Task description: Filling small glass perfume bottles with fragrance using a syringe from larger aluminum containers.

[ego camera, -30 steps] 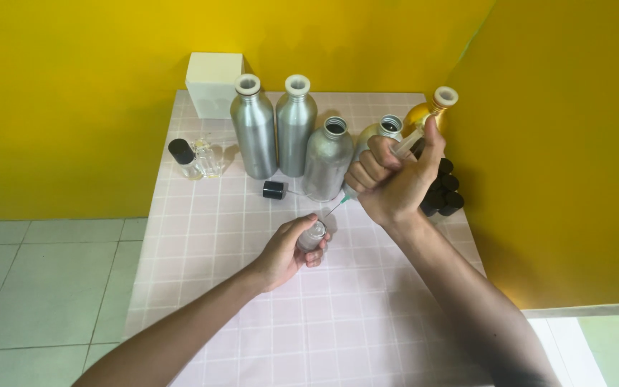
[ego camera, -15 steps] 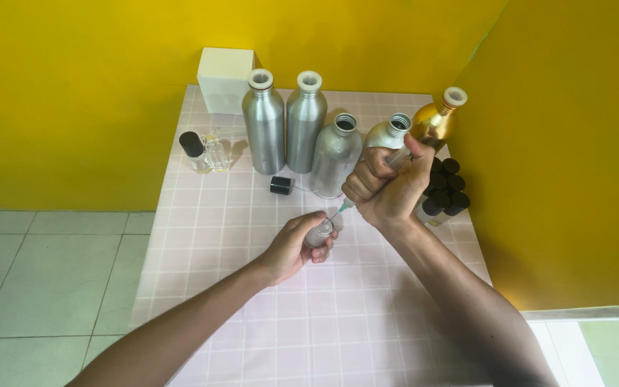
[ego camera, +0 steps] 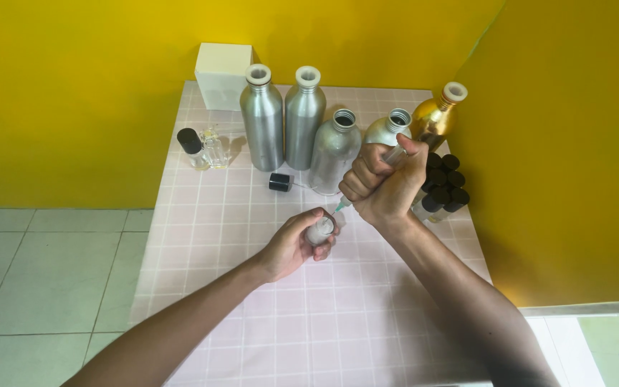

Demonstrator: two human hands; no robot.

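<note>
My left hand (ego camera: pixel 291 247) grips a small clear bottle (ego camera: pixel 319 231), tilted, over the pink tiled table (ego camera: pixel 252 322). My right hand (ego camera: pixel 381 186) is closed in a fist around a syringe (ego camera: pixel 367 183), thumb on the plunger at the top. The syringe's green tip (ego camera: pixel 341 206) points down-left at the small bottle's mouth, just above it. Most of the syringe barrel is hidden inside the fist.
Behind the hands stand several silver metal bottles (ego camera: pixel 262 118), one gold bottle (ego camera: pixel 438 118), a white box (ego camera: pixel 222 66), two small glass vials (ego camera: pixel 202 147), a loose black cap (ego camera: pixel 279 182) and a cluster of black-capped vials (ego camera: pixel 444 188). Yellow walls close the back and right.
The view has shifted slightly. My right hand has come a little lower and left, bringing the syringe tip nearer the small bottle; my thumb sits lower on the plunger.
</note>
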